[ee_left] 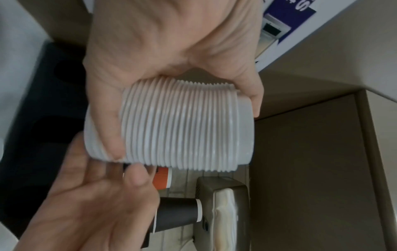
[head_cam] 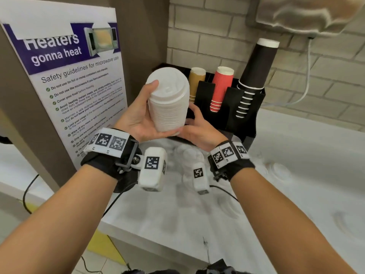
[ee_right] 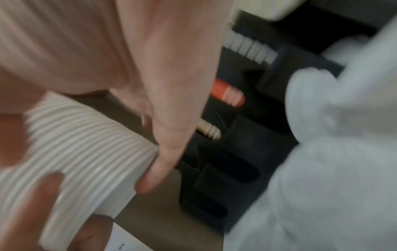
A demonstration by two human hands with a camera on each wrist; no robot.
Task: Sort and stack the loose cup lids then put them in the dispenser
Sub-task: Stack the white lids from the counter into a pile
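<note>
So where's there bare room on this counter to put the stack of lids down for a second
The counter looks bare on the right, in front of the black dispenser and out to the wall. Near the front edge it also looks free. It is crowded below your hands, where loose lids lie, and the dispenser's right slots hold cups.

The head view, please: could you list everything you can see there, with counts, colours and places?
Stack of lids: one, white, held above the counter, left of the dispenser.
Dispenser: one, black, at the brick wall.
Tan cups: one stack, in the dispenser.
Red cups: one stack, beside the tan ones.
Black cups: one tall stack, rightmost.
Poster: one, purple and white, left.
Counter: white.
Left hand: grips the lids.
Right hand: supports the stack's base.
</note>
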